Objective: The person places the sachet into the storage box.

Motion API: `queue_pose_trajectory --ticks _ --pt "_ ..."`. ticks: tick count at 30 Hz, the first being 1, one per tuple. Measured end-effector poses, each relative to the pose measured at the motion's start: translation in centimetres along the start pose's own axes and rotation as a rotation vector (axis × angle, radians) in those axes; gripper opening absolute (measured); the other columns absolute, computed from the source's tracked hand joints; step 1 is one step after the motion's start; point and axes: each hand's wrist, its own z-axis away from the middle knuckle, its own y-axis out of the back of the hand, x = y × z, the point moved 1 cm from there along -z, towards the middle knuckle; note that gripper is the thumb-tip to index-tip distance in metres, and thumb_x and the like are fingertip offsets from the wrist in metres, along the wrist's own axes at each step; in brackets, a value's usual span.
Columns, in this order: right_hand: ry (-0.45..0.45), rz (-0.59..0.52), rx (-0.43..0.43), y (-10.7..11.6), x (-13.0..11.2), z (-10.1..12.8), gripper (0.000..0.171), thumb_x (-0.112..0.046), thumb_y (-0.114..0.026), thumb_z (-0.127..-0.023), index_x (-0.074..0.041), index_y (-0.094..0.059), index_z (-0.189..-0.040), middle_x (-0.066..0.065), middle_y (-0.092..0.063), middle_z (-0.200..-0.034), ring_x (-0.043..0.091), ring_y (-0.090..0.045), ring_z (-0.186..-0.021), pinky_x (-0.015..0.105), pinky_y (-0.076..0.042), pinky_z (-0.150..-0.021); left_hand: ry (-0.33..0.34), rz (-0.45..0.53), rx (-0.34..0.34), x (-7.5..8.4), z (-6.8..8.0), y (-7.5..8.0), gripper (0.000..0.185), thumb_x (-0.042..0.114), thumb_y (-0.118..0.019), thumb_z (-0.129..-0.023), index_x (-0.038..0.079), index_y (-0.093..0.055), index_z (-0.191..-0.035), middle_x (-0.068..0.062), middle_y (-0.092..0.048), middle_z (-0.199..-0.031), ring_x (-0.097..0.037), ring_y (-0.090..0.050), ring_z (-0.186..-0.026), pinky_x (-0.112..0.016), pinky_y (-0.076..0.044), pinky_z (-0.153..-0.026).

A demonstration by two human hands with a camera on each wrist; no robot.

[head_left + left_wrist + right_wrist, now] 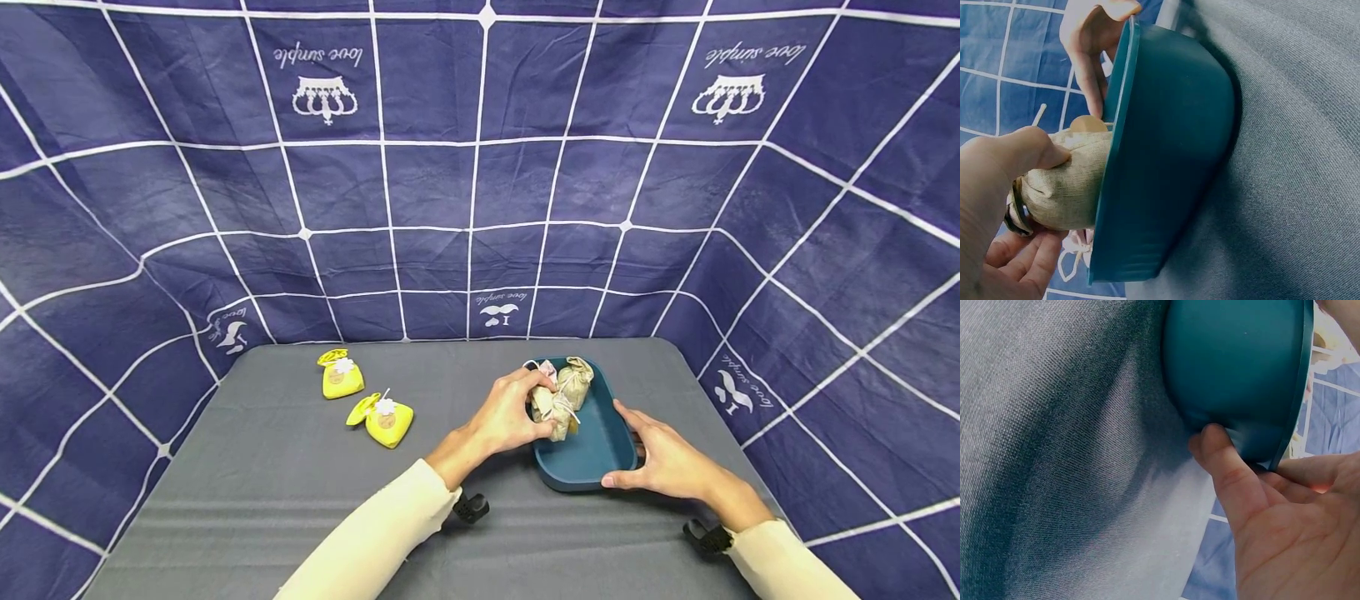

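A teal tray (596, 450) sits on the grey table (300, 492) and holds several beige cloth sachets (573, 382) tied with white string. My left hand (510, 412) grips one beige sachet (1069, 184) at the tray's left rim (1116, 156), thumb on top and fingers beneath. My right hand (663, 458) holds the tray's near right corner, thumb against the outer wall (1235, 394) and fingers along the rim. Two yellow sachets (341, 377) (384, 419) lie on the table to the left of both hands.
A navy cloth with a white grid (480, 167) hangs behind and around the table. The table's front edge lies near my sleeves (375, 533). Open grey surface stretches on the left side and in front of the tray.
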Motion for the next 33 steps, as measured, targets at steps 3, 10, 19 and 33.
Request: queue_pose_trajectory --ticks 3,10,19,33 --pt "0.006 0.028 0.003 0.0 -0.1 -0.1 0.137 -0.06 -0.105 -0.081 0.011 -0.036 -0.175 0.033 -0.06 -0.165 0.03 -0.079 -0.129 0.036 -0.069 -0.102 -0.009 -0.009 -0.011 -0.1 0.1 0.0 0.05 0.017 -0.098 -0.082 0.013 -0.078 -0.128 -0.008 -0.081 -0.123 -0.023 -0.077 -0.113 -0.034 -0.065 -0.102" --pt "0.009 0.034 0.007 0.2 -0.2 -0.1 0.137 -0.059 -0.106 -0.08 0.012 -0.037 -0.174 0.034 -0.061 -0.164 0.03 -0.078 -0.13 0.035 -0.068 -0.103 -0.031 -0.005 -0.008 -0.5 0.1 -0.2 0.049 0.013 -0.097 -0.081 0.008 -0.079 -0.126 -0.01 -0.082 -0.126 -0.027 -0.078 -0.119 -0.038 -0.066 -0.107" --pt "0.021 0.011 0.008 0.1 -0.1 -0.4 0.137 -0.056 -0.106 -0.08 0.013 -0.036 -0.174 0.036 -0.059 -0.165 0.033 -0.079 -0.13 0.038 -0.069 -0.103 -0.005 -0.02 -0.05 -0.8 0.1 0.0 0.051 0.015 -0.096 -0.083 0.007 -0.079 -0.13 -0.011 -0.081 -0.131 -0.029 -0.076 -0.125 -0.043 -0.064 -0.112" --pt "0.017 -0.013 0.001 0.1 -0.1 -0.1 0.136 -0.054 -0.107 -0.081 0.014 -0.035 -0.175 0.035 -0.06 -0.163 0.033 -0.079 -0.128 0.036 -0.07 -0.099 0.086 -0.109 -0.079 -1.0 1.4 1.4 0.061 0.037 -0.097 -0.09 0.021 -0.076 -0.145 -0.008 -0.076 -0.141 -0.029 -0.071 -0.139 -0.059 -0.059 -0.116"
